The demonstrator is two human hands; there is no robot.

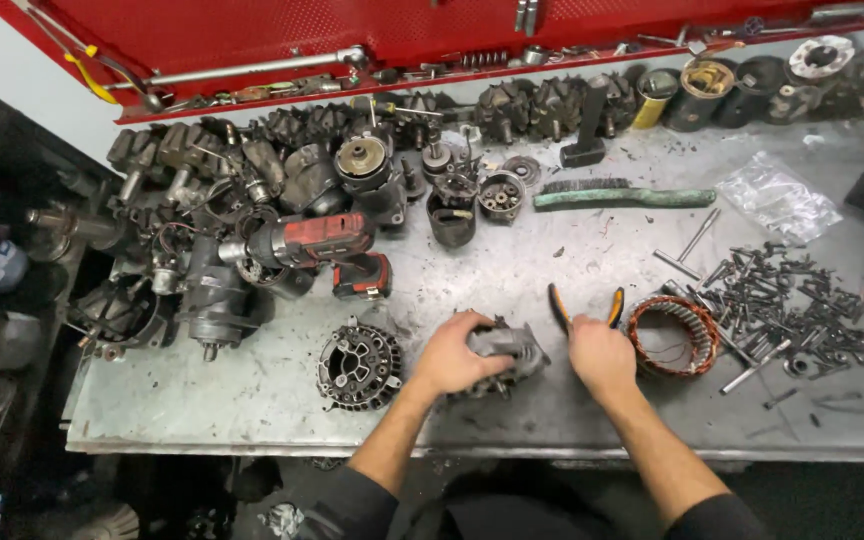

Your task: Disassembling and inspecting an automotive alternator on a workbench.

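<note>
- Near the front edge of the metal workbench (252,400), about midway along it, lies a grey alternator housing (512,345), its bulk running left to right between the two hands.
- Left hand (449,352) is cupped over the housing's left end, fingers wrapped round the casting and pressing it to the bench.
- Right hand (600,352) sits just beside the housing's right end, closed round a pair of pliers (584,305) whose orange-and-black handles stick out toward the back edge; the nose is hidden under the hand, so what it bites cannot be told.
- Both hands are equally close; the left one touches the housing.
- Just right of the right hand lies a copper-wound stator ring (674,335); beyond it, a heap of bolts (777,300) toward the right edge.
- Left of the housing, near the front edge, rests a black finned end cover (359,365).
- Farther back and left lies a red cordless impact driver (317,245).
</note>
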